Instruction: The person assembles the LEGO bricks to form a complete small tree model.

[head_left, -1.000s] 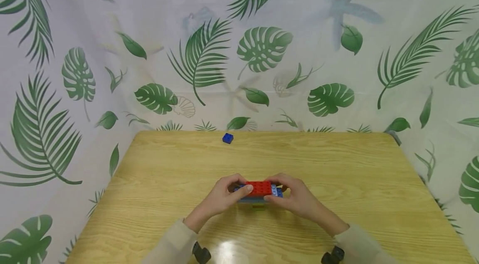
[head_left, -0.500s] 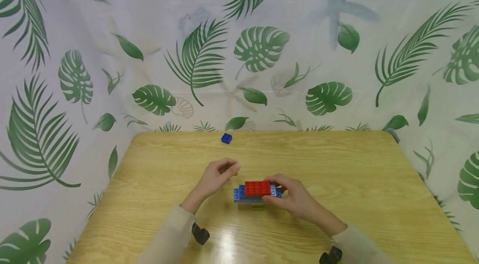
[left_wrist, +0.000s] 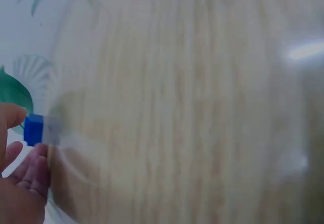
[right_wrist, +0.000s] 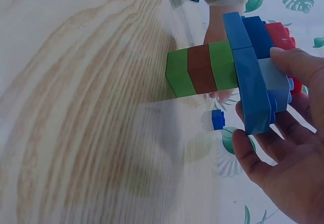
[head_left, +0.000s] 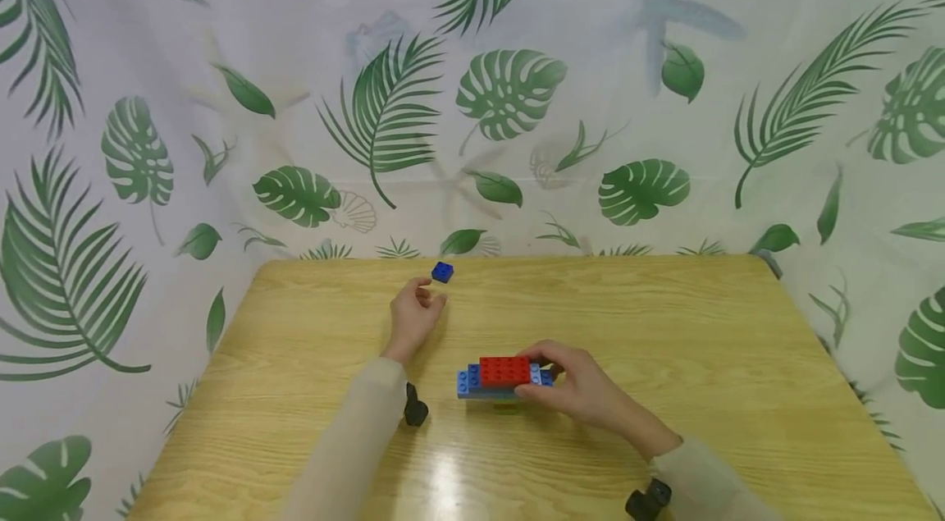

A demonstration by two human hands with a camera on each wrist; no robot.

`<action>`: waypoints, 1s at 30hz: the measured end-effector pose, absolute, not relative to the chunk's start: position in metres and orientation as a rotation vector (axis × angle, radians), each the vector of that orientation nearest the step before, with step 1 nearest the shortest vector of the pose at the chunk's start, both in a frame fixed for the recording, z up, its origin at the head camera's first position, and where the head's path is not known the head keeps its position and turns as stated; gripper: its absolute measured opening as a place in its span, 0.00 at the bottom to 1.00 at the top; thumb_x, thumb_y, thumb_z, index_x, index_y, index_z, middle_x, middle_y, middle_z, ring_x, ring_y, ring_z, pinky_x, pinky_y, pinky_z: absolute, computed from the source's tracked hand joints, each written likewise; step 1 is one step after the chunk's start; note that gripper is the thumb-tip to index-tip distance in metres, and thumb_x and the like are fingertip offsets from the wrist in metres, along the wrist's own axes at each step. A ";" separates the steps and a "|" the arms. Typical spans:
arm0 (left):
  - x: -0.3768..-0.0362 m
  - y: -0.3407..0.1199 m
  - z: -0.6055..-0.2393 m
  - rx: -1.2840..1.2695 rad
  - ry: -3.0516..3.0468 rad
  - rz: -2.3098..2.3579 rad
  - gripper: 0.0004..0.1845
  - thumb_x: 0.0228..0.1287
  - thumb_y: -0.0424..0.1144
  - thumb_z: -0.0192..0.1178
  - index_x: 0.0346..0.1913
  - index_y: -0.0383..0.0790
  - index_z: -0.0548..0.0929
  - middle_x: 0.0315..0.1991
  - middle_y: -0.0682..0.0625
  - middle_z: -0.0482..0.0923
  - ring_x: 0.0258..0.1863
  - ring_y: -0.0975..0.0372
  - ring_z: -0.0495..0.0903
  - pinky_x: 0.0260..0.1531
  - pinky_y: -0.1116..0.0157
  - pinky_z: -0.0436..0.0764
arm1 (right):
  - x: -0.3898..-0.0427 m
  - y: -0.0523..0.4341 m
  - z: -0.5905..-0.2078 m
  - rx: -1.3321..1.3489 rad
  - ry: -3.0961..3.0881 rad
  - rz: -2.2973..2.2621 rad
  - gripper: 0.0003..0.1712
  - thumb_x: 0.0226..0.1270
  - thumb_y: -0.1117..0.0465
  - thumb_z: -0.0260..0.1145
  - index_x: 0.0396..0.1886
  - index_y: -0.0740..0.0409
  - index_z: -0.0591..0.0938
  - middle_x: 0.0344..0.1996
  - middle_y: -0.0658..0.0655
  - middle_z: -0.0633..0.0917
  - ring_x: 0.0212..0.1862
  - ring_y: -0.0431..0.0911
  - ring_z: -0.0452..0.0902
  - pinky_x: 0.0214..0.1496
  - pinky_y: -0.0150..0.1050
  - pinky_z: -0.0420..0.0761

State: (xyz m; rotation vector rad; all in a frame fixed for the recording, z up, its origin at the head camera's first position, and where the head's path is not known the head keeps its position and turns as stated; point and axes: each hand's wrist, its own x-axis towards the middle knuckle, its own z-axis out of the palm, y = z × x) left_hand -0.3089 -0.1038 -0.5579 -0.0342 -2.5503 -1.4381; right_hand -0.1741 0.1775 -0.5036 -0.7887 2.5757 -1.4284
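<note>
Fingers of the right hand [head_left: 572, 386] curl round one end of a block model [head_left: 502, 378], thumb on the near side and fingertips on the far side, holding it just above the wooden counter [head_left: 664, 340] near its middle. Seen from the head camera, the model has a red brick [head_left: 505, 371] on top of a wider layer of blue bricks. The right wrist view shows the model [right_wrist: 238, 72] from its side: a short column of green and brown bricks [right_wrist: 201, 70] sticks out from the blue layer toward the counter. Fingers of the left hand [head_left: 413, 313] are loosely curled and hold nothing; this hand hangs over the far part of the counter, just beside a small blue brick [head_left: 442, 271] that lies close to the back edge. In the blurred left wrist view that small blue brick [left_wrist: 34, 129] sits right by the fingertips [left_wrist: 30, 168], and whether they touch it cannot be told. A leaf-printed cloth [head_left: 148, 94] hangs behind and beside the counter. Both arms wear pale sleeves [head_left: 343, 447].
</note>
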 end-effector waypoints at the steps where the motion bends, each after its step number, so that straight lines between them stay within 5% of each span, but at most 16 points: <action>1: -0.313 -0.104 -0.561 -0.036 -2.552 -1.399 0.21 0.69 0.35 0.68 0.62 0.29 0.82 0.44 0.36 0.84 0.39 0.49 0.84 0.43 0.52 0.84 | -0.175 0.178 -0.503 -0.791 2.577 -1.423 0.19 0.71 0.52 0.75 0.57 0.52 0.85 0.50 0.51 0.89 0.49 0.41 0.82 0.47 0.38 0.83; 12: -0.338 -0.097 -0.563 0.106 -2.595 -1.220 0.27 0.66 0.42 0.73 0.60 0.27 0.82 0.40 0.38 0.76 0.38 0.50 0.73 0.41 0.55 0.72 | -0.178 0.174 -0.500 -0.776 2.535 -1.403 0.20 0.71 0.50 0.74 0.58 0.51 0.84 0.53 0.51 0.88 0.53 0.44 0.82 0.50 0.39 0.84; 30: -0.340 -0.096 -0.558 0.041 -2.672 -1.127 0.22 0.67 0.45 0.68 0.53 0.29 0.84 0.44 0.38 0.83 0.43 0.48 0.82 0.47 0.51 0.82 | -0.174 0.181 -0.499 -0.754 2.539 -1.391 0.21 0.71 0.50 0.74 0.59 0.50 0.84 0.53 0.51 0.88 0.53 0.44 0.83 0.50 0.40 0.84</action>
